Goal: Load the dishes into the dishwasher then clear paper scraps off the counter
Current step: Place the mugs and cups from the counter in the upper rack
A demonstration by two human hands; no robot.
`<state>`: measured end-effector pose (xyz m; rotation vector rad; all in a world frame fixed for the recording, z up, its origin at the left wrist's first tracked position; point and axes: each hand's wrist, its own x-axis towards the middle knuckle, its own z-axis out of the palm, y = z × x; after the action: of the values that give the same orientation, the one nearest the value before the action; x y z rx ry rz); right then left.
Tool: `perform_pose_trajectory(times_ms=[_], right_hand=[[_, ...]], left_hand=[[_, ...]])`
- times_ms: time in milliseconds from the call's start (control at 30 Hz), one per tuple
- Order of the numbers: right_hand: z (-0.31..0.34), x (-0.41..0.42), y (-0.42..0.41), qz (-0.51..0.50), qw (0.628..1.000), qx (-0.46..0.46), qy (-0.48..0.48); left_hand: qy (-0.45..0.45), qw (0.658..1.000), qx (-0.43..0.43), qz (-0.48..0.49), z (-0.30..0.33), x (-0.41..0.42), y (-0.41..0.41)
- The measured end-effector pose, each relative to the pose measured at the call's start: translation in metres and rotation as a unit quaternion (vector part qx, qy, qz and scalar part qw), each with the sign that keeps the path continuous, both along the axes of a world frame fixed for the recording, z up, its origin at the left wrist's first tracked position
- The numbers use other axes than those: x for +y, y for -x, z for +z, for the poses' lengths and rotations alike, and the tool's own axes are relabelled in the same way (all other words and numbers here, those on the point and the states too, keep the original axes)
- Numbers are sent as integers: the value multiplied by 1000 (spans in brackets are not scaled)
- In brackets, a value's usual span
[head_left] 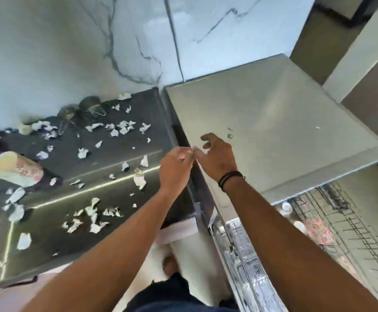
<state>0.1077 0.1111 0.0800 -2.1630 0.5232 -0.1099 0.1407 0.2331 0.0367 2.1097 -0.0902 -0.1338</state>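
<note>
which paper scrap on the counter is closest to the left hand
The upright white scrap just left of the left hand, near the counter's right edge; the rest lie farther left.

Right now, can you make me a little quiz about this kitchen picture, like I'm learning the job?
1. True or false: the paper scraps have already been cleared off the dark counter.
2. Which wrist wears dark bands? A) left B) right
3. Fill in: a floral dish sits in the wire ____ under the steel dishwasher hood.

Key
1. False. Scraps lie scattered all over the counter.
2. B. The bands sit just behind the right hand; the left hand has none.
3. Rack.
</note>
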Motion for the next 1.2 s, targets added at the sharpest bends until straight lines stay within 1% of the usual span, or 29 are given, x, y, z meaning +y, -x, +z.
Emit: perform_pose_trajectory(times_ms=[167,300,433,533,700,833,933,1000,1067,1200], right_hand=[[-4,50,-30,63,997,14,32],[-10,85,-55,89,995,12,44],[-9,131,-87,122,991,8,50],[-8,180,-115,165,985,6,45],[-2,271,-156,250,968,-14,21],[-1,342,-177,307,951,-24,-7],[-3,380,-189,338,941,-16,-24],[-6,398,-196,362,932,-7,-19],[-9,409,-204,378,926,2,-6],[-18,422,-218,381,924,32,3]], left_hand=[[12,999,15,39,-11,35,-27],[12,997,5,73,-11,64,-45],[26,990,11,140,-11,116,-68],[8,982,-25,189,-8,168,-86],[-10,954,-66,292,8,260,-104],[-62,914,-111,385,14,325,-105],[-84,885,-120,442,13,360,-106],[-85,874,-116,464,10,379,-108],[-73,880,-96,460,4,396,-113],[-22,907,-34,419,-6,416,-122]])
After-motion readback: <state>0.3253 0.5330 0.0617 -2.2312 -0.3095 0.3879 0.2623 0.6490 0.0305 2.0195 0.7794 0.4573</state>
